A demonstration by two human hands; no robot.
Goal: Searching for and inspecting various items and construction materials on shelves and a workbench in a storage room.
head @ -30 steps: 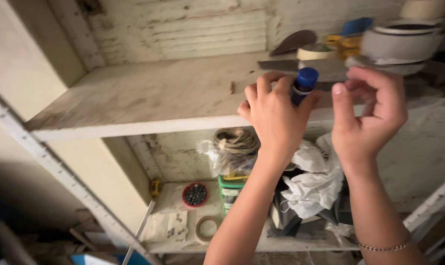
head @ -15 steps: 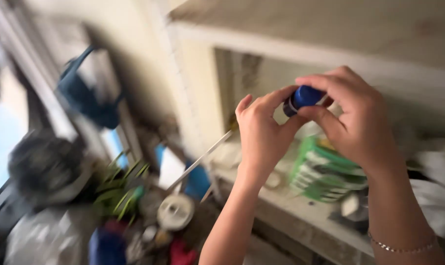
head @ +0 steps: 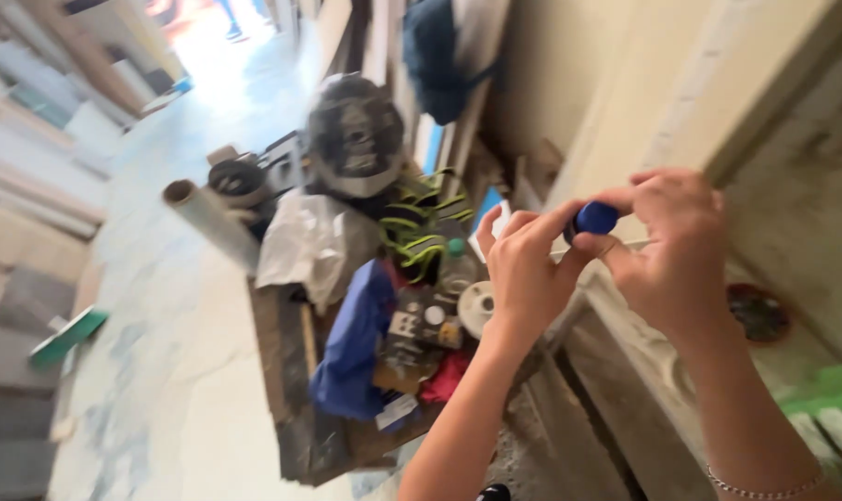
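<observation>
Workshop floor (head: 161,371), pale and stained, ran along the left of the view, with a green-edged board (head: 66,336) lying near its left edge. Next came a roll of clear film (head: 212,223), leaning toward a low wooden pallet (head: 291,390) heaped with goods. On the pallet: a dark helmet (head: 354,134) at the far end, a white plastic sheet (head: 314,243) below it, black-and-yellow gloves (head: 419,237) to its right, a blue cloth (head: 351,343) toward the near edge, and a roll of white tape (head: 476,306) at the pallet's right edge. Left hand (head: 523,278) was raised over that edge, thumb and forefinger closed on a small blue cap (head: 594,219), other fingers spread. Right hand (head: 671,250) met it from the other side, its fingertips pinched on the same cap; a thin bracelet (head: 764,487) circled the wrist. Behind, a pale shelf frame (head: 643,121) stood at the right, with a round red dish (head: 759,314) on its lower shelf.
</observation>
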